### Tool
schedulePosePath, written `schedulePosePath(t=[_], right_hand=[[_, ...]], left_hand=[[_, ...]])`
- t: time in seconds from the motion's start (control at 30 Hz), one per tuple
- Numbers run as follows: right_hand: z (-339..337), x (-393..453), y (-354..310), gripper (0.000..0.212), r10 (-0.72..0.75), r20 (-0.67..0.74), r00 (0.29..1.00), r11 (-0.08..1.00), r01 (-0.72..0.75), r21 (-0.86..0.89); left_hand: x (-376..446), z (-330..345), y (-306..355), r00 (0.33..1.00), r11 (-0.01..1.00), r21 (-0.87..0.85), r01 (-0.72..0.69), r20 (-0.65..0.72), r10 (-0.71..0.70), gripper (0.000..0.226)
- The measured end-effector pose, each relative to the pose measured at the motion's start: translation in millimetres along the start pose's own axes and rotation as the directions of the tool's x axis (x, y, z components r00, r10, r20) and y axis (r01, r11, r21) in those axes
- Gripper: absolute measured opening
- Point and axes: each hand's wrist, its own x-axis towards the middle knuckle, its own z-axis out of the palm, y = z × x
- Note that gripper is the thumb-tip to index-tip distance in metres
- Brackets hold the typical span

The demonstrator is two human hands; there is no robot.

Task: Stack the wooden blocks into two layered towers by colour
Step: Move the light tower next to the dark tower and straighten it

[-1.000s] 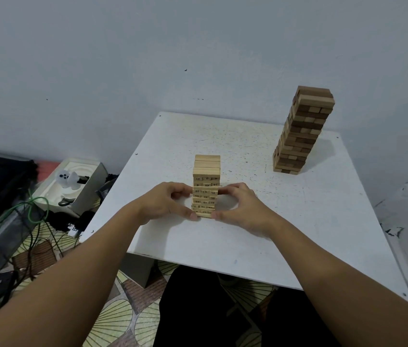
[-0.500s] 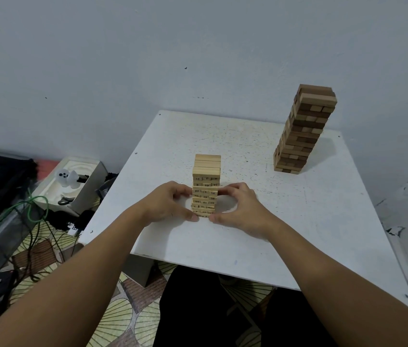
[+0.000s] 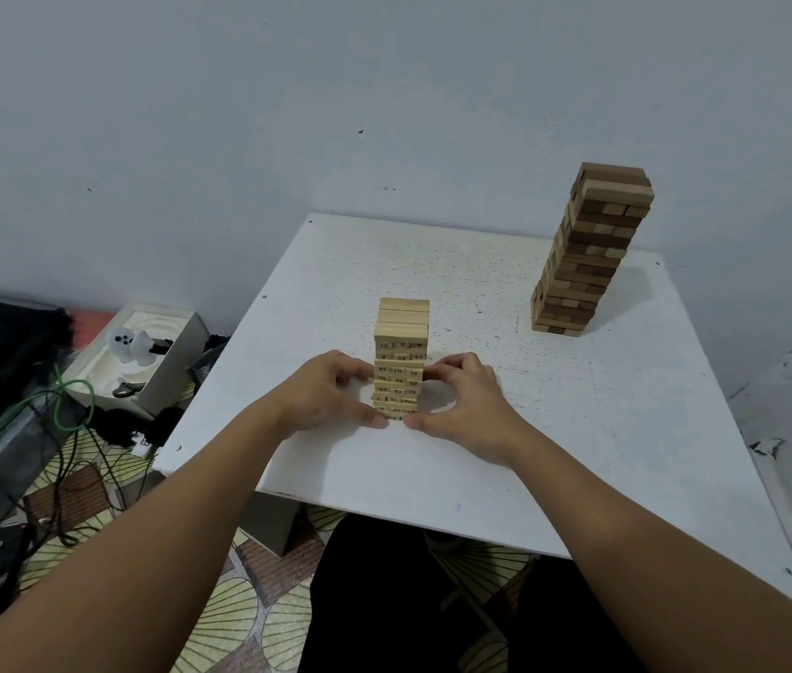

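A white square worktop (image 3: 578, 429) is seen from above and in front, set into the corner of a pale grey wall (image 3: 287, 114). Near the middle of the worktop, towards its front edge, a pale tower (image 3: 401, 354) of light wooden blocks stands upright, with small black numbers printed on the block ends that face the camera. The tower is held from both sides at its lower half. The left hand (image 3: 330, 395) is placed against the tower's left side, its fingers (image 3: 360, 369) curled onto the blocks and its thumb touching the base. The right hand (image 3: 464, 405) is placed against the right side in the same way, its fingers curled around the blocks and its thumb meeting the base just beside the left thumb. Well apart from this, at the far right of the worktop close to the wall, a taller dark tower (image 3: 588, 250) of brown and tan blocks stands untouched; it appears to lean slightly in this wide-angle view. On the floor to the left of the worktop, an open white box (image 3: 161, 361) is seen with a small white figure inside, beside a black bag (image 3: 0, 347) and a tangle of green and black cables (image 3: 63, 420). The floor is covered by a patterned mat (image 3: 238, 619).
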Motion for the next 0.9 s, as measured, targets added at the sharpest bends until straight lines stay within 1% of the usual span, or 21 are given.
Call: schedulePosePath(t=[0.1,0.13,0.2,0.23,0.27,0.3,0.33,0.37,0.4,0.43,0.47,0.5,0.53,0.57,0.6,0.67,0.7,0.73,0.8,0.9], right_hand=[[0.8,-0.9,-1.2,0.064,0.003,-0.009,1.000,1.000,-0.003,0.005],[0.2,-2.0,-1.9,0.066,0.001,-0.004,1.000,1.000,-0.001,0.000],[-2.3,-5.4,-2.1,0.077,-0.005,0.043,0.999,1.000,0.005,-0.011],[-3.5,-8.0,-2.1,0.086,-0.005,0.079,0.997,1.000,0.005,0.007],[-4.4,-10.7,-2.3,0.092,-0.005,0.108,0.994,0.998,-0.003,0.066],[-4.3,-13.3,-2.1,0.092,-0.002,0.114,0.994,0.985,-0.018,0.171],[-3.0,-15.6,-1.3,0.087,0.006,0.092,0.996,0.952,-0.034,0.305],[-1.3,-16.2,-2.4,0.078,0.022,0.046,0.999,0.897,-0.040,0.440],[1.3,-16.4,-5.8,0.070,0.052,-0.006,0.999,0.825,-0.039,0.564],[4.5,-15.8,-11.5,0.063,0.091,-0.047,0.995,0.733,-0.034,0.680],[7.8,-14.1,-19.1,0.056,0.130,-0.076,0.989,0.623,-0.022,0.782],[11.2,-12.1,-27.2,0.052,0.168,-0.087,0.982,0.511,-0.011,0.859],[15.2,-10.5,-34.8,0.051,0.200,-0.084,0.976,0.427,-0.009,0.904],[20.3,-7.7,-40.5,0.054,0.219,-0.079,0.973,0.372,-0.008,0.928],[25.8,-5.2,-44.8,0.060,0.229,-0.072,0.971,0.344,-0.011,0.939],[34.9,-1.8,-50.2,0.079,0.250,-0.052,0.967,0.306,-0.028,0.952],[37.7,-0.7,-52.1,0.089,0.261,-0.048,0.964,0.284,-0.029,0.958],[39.8,0.6,-52.9,0.096,0.276,-0.050,0.960,0.265,-0.026,0.964],[44.6,1.9,-54.0,0.105,0.291,-0.060,0.955,0.240,-0.012,0.971],[50.1,1.8,-58.0,0.118,0.283,-0.088,0.955,0.253,0.014,0.967]], left_hand=[[2.6,0.3,-1.8,1.000,1.000,0.014,0.001,0.009,-0.001,0.045],[3.8,-0.8,-2.8,1.000,1.000,0.028,0.012,0.021,-0.012,0.052],[3.3,-6.0,-8.6,0.996,0.998,0.044,0.038,0.075,-0.041,0.083],[1.7,-10.0,-12.3,0.994,0.999,0.016,0.049,0.098,-0.051,0.098],[-0.8,-13.8,-15.4,0.994,0.997,-0.051,0.056,0.101,-0.051,0.104],[-4.4,-15.7,-16.8,0.997,0.988,-0.150,0.043,0.070,-0.032,0.102],[-8.2,-14.7,-16.5,1.000,0.964,-0.266,0.015,-0.011,-0.019,0.092],[-11.5,-12.0,-13.5,0.992,0.918,-0.396,-0.025,-0.122,-0.026,0.081],[-14.1,-7.5,-8.3,0.974,0.848,-0.526,-0.064,-0.220,-0.063,0.069],[-15.8,-1.0,-1.6,0.953,0.763,-0.639,-0.095,-0.280,-0.116,0.057],[-16.4,6.9,5.7,0.941,0.684,-0.719,-0.120,-0.303,-0.154,0.048],[-16.0,15.4,12.8,0.937,0.629,-0.767,-0.127,-0.302,-0.178,0.047],[-16.0,23.3,20.1,0.938,0.597,-0.793,-0.126,-0.290,-0.188,0.056],[-14.2,30.3,25.5,0.941,0.578,-0.807,-0.121,-0.279,-0.193,0.071],[-11.7,36.1,29.0,0.943,0.555,-0.823,-0.116,-0.267,-0.198,0.087],[-9.0,44.0,34.4,0.949,0.500,-0.861,-0.092,-0.228,-0.217,0.114],[-7.3,46.8,34.4,0.950,0.482,-0.872,-0.088,-0.219,-0.222,0.122],[-6.1,49.2,34.6,0.951,0.477,-0.874,-0.089,-0.217,-0.220,0.125],[-10.8,54.2,42.3,0.949,0.497,-0.862,-0.100,-0.233,-0.212,0.118],[-12.7,60.8,47.5,0.960,0.539,-0.831,-0.136,-0.245,-0.135,0.106]])
